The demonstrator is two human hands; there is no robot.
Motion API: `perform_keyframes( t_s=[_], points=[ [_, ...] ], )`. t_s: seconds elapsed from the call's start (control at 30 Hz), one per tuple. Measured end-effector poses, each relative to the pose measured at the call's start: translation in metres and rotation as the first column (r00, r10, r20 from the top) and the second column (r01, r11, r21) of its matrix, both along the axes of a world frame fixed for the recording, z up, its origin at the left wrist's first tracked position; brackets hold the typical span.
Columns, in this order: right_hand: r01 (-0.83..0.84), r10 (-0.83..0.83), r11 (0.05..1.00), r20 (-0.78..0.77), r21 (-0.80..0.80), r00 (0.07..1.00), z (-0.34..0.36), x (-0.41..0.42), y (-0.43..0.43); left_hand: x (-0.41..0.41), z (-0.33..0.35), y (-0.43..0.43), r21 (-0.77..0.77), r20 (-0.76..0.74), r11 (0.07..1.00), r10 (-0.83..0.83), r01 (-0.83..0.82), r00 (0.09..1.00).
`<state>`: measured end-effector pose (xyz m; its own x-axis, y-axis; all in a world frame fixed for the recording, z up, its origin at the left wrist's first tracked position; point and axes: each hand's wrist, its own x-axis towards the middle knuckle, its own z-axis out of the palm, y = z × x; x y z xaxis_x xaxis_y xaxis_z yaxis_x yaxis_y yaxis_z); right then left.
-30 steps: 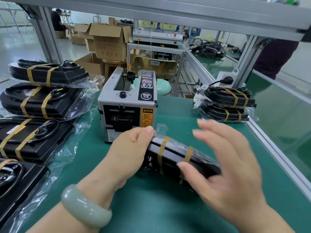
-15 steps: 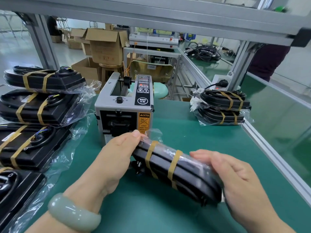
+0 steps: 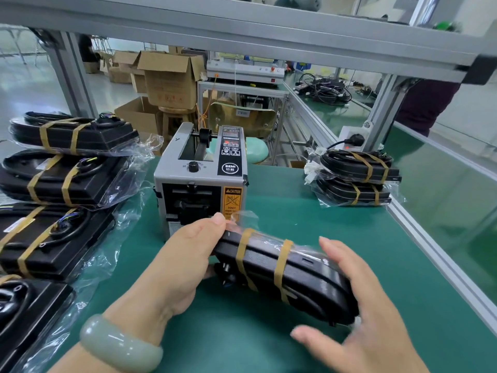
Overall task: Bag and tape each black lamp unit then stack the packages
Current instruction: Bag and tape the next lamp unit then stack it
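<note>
Green surface (image 3: 336, 227), tape machine (image 3: 200, 184) behind: left hand (image 3: 177, 254) grips a bagged lamp (image 3: 304, 275) (taped twice); right hand (image 3: 360, 327), fingers spread, cradles its end.

Cardboard box (image 3: 172, 79) atop wooden stool (image 3: 176, 112)

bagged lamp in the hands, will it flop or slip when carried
Probably stiff: the bagged lamp runs straight, no sag, between left hand and right hand. The glossy film looks slippery, so a loose grip may slide. The two tape bands likely stop the bag shifting.
</note>
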<state>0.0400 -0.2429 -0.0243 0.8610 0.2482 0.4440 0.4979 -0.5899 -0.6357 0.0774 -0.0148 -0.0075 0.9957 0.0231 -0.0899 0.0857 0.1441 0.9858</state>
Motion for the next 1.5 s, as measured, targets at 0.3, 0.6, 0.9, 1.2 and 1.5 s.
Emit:
perform_keyframes(
  t_s=[0.3, 0.6, 0.9, 1.2, 1.5],
  points=[
    [0.242, -0.240, 0.970, 0.113, 0.003, 0.964, 0.017, 0.003, 0.006, 0.014, 0.003, 0.021, -0.069, -0.234, 0.903, 0.399, -0.425, 0.886],
    [0.340, -0.270, 0.893, 0.254, -0.294, 0.929, 0.024, 0.003, 0.024, 0.033, 0.019, 0.026, -0.202, -0.336, 0.857, 0.395, -0.475, 0.855],
    [0.360, -0.271, 0.866, 0.279, -0.348, 0.921, 0.023, 0.000, 0.031, 0.045, 0.018, 0.021, -0.097, -0.330, 0.795, 0.543, -0.600, 0.772],
    [0.399, -0.301, 0.852, 0.308, -0.338, 0.903, 0.019, 0.000, 0.038, 0.047, 0.019, 0.011, -0.046, -0.323, 0.742, 0.623, -0.669, 0.713],
    [0.391, -0.321, 0.887, 0.281, -0.244, 0.904, 0.008, -0.001, 0.035, -0.051, 0.020, -0.015, -0.028, -0.051, 0.986, 0.162, -0.163, 0.986]
  ],
)
